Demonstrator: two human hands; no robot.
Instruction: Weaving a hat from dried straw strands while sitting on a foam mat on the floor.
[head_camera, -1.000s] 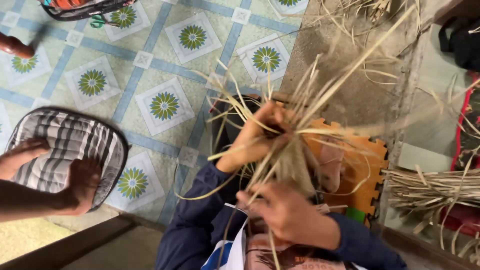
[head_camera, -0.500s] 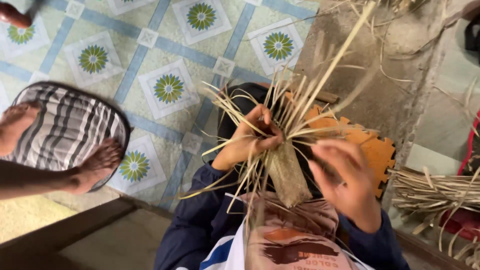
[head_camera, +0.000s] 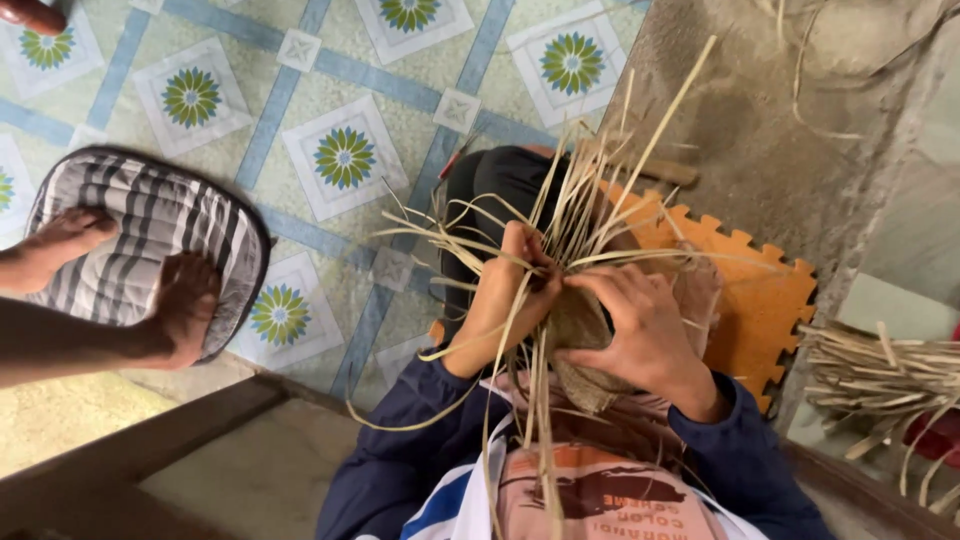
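A half-woven piece of dry straw (head_camera: 585, 325) rests in my lap, with many loose pale strands (head_camera: 590, 190) fanning up and outward. My left hand (head_camera: 505, 295) pinches several of those strands at the piece's left edge. My right hand (head_camera: 645, 330) is closed over the woven body from the right, fingers pressing on it. Both hands touch at the middle of the work. My dark blue sleeves and a patterned cloth lie below them.
An orange foam puzzle mat (head_camera: 760, 300) lies under my legs. Another person's bare feet (head_camera: 150, 300) rest on a striped grey cushion (head_camera: 140, 240) at the left. A bundle of straw (head_camera: 880, 370) lies at the right. Patterned tile floor, a wooden beam along the bottom.
My right hand has come up from my lap and closed on the woven piece beside my left hand. The view has shifted slightly; the other person's feet sit lower on the cushion.
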